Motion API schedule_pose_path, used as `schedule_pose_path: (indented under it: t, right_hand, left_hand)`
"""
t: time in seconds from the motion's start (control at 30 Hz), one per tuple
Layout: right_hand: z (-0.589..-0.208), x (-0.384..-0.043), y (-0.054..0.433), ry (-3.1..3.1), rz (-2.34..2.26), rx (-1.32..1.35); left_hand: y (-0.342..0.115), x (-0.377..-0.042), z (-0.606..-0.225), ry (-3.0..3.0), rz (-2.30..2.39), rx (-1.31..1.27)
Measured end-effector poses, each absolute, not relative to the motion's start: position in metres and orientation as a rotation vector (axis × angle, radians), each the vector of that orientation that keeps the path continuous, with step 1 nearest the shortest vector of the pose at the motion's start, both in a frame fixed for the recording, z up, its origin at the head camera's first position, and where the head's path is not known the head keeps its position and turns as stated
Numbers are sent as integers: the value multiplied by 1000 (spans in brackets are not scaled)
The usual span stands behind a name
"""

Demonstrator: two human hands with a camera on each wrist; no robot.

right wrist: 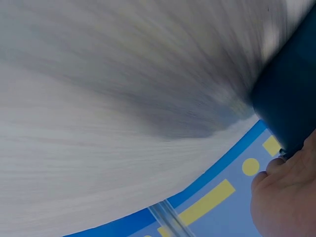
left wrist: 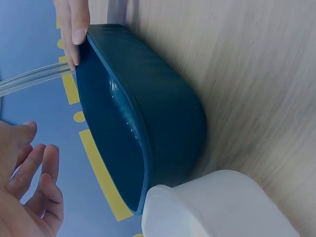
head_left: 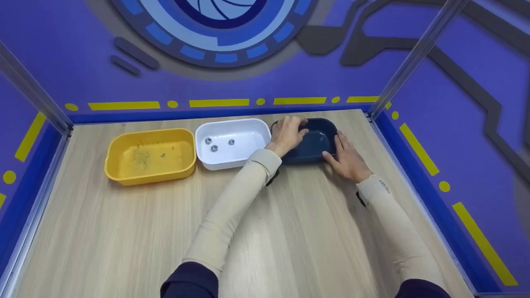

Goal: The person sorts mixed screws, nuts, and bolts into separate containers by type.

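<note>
A dark blue plastic bin (head_left: 308, 155) stands at the right of a row of three. My right hand (head_left: 350, 161) holds its near right corner, thumb at the front rim and fingers along the right side. In the left wrist view, thumb and fingertips (left wrist: 79, 35) meet the rim. Over the bin's left end hovers my left hand (head_left: 287, 134); in its wrist view the fingers (left wrist: 49, 160) are loosely bent, apart from the wall, with nothing visible between them. The white bin (head_left: 225, 163) beside it contains three metal nuts (head_left: 214, 148).
A yellow bin (head_left: 151, 178) with dark specks inside stands left of the white one. All three sit near the back of the wooden tabletop (head_left: 290, 231). Purple printed panels (head_left: 256, 87) with clear corner posts (head_left: 414, 62) enclose the back and sides.
</note>
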State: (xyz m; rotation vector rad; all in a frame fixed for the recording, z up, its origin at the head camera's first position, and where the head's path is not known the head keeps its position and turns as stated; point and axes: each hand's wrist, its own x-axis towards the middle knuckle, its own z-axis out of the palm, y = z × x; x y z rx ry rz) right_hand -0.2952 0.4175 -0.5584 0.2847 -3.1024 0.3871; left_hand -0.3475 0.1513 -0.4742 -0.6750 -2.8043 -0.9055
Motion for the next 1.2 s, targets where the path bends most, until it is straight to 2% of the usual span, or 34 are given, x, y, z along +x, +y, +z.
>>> schedule_pose_path:
  t: [0.63, 1.2]
  right_hand:
    - [-536, -306, 417, -3214, 424, 331]
    - [-500, -314, 381, -3047, 471, 422]
  left_hand:
    - [112, -340, -468, -2745, -887, -771]
    - [0, -340, -468, -2841, -760, -632]
